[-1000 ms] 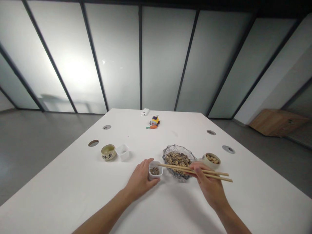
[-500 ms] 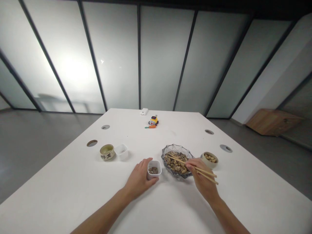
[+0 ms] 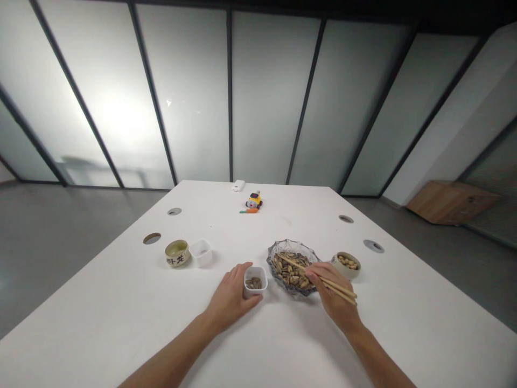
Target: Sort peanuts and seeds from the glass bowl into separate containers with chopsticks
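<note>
My left hand [image 3: 231,297] is wrapped round the left side of a small white plastic tub [image 3: 256,292], with a few sunflower seeds [image 3: 253,283] at its bottom. A pair of wooden chopsticks [image 3: 337,289] is in my right hand [image 3: 332,291], held over the right rim of a clear glass bowl [image 3: 276,278]. Striped sunflower seeds and some pale nuts [image 3: 291,270] fill this bowl, and the chopstick tips reach down among them. Whether the tips grip anything is too small to tell. Just beyond my right hand stands a ceramic bowl [image 3: 346,268] of nuts, probably peanuts or pistachios.
On the left stand an olive ceramic bowl [image 3: 177,255] with dark characters and an empty-looking white tub [image 3: 201,254]. Farther back lie a yellow toy vehicle [image 3: 254,200], a toy carrot [image 3: 251,210] and a white box-shaped device [image 3: 238,185]. Round holes [image 3: 152,238] pierce the white table [image 3: 226,226].
The rear ends of the chopsticks have drawn closer together and shifted slightly left. My left hand and the tub stay where they were.
</note>
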Motion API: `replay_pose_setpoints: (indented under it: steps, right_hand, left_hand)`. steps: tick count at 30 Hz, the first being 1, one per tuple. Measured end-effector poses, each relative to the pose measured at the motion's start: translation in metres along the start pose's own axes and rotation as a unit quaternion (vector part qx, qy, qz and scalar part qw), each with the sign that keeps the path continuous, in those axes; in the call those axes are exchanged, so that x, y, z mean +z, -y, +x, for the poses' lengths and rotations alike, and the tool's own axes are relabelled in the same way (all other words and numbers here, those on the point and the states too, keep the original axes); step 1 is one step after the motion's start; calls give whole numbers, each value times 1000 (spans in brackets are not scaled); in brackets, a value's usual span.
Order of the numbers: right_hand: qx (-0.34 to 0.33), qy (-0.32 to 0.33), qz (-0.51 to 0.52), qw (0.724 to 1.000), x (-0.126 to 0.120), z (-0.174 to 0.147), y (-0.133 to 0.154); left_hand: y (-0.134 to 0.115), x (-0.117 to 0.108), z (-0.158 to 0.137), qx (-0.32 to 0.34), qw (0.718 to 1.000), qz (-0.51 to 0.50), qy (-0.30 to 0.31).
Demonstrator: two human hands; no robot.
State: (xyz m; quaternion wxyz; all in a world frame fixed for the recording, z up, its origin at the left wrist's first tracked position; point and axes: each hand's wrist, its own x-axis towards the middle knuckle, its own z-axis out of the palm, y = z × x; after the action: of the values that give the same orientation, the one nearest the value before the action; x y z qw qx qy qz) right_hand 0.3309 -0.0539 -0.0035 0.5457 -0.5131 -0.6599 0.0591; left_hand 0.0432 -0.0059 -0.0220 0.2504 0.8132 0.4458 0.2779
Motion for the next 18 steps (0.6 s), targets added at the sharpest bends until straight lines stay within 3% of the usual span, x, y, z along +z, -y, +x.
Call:
replay_pose_setpoints:
  steps: [8, 11, 14, 18]
  right_hand:
    - [22, -55, -31, 998, -9, 3, -2]
    - [80, -86, 67, 991, -7, 0, 2]
    - [138, -61, 206, 967, 0, -5, 8]
    - [169, -40, 209, 962, 2, -6, 11]
  left_hand:
    - [-3, -2, 0, -7, 1000, 0, 4]
    - [-2, -1, 0, -8, 1000, 2, 5]
    - [-1, 0, 1, -3, 1000, 2, 3]
    - [-2, -1, 1, -4, 1000, 0, 7]
